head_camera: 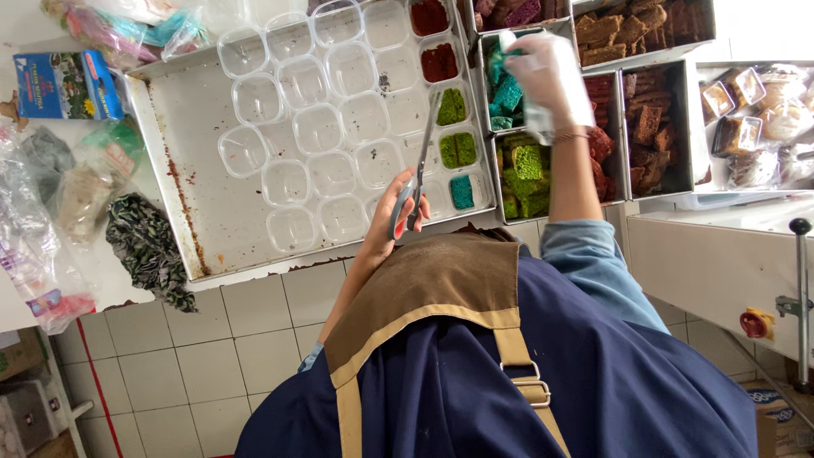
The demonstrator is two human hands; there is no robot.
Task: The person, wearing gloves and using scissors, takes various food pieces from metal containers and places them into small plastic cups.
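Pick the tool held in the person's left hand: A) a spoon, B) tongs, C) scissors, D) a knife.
C: the left hand has its fingers through the grey handles of scissors, blades pointing over the tray of clear plastic cups, while the gloved right hand reaches over the cake tins.

The cups (318, 127) sit in rows on the tray (191, 127), filled ones along its right edge beside the cake tins (649, 119).
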